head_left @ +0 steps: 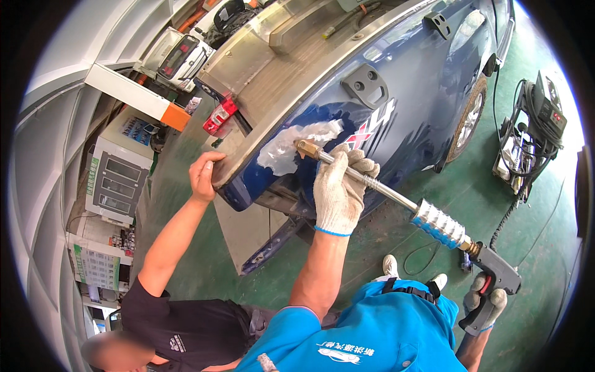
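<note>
Both gloved hands — left, right — grip the steel dent puller (ribbed weight).

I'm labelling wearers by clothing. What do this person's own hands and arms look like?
Both the left hand and the right hand wear white knitted work gloves with blue-trimmed cuffs. The forearms are bare, and a bright blue short-sleeved shirt with white print covers the upper arms.

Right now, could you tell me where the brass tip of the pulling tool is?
In the head view, the brass tip sits left of centre against the bare sanded patch on the blue truck panel, just ahead of the gloved left hand.
</note>
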The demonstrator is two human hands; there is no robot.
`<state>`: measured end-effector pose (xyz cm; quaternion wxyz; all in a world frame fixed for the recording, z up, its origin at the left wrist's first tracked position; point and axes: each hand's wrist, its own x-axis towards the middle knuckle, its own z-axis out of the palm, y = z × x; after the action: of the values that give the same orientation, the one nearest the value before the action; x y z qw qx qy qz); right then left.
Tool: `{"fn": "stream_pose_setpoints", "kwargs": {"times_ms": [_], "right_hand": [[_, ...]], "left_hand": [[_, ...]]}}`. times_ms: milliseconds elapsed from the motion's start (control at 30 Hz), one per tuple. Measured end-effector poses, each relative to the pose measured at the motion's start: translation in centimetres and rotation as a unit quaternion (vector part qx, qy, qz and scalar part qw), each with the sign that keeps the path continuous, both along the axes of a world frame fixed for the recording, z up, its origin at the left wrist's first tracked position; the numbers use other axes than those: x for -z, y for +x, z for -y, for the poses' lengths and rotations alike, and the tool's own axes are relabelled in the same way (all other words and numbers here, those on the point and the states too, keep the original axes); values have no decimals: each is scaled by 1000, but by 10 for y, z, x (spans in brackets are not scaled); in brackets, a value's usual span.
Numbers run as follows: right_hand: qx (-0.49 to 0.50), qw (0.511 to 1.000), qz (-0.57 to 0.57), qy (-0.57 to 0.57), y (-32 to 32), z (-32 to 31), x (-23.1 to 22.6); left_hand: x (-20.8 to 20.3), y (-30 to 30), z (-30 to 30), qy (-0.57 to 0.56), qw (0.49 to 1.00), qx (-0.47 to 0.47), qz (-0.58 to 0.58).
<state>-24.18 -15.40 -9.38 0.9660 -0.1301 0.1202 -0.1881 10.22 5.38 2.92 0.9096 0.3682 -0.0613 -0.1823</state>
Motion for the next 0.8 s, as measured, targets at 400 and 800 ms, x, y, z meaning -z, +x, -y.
{"fn": "stream_pose_setpoints", "kwargs": {"times_ms": [400, 800], "right_hand": [[32, 999, -8, 19, -5, 2, 2], [41, 998, -41, -22, 9, -3, -19]], "left_hand": [[11, -2, 11, -11, 999, 14, -30], [-5, -2, 0, -23, 1000, -2, 14]]}}
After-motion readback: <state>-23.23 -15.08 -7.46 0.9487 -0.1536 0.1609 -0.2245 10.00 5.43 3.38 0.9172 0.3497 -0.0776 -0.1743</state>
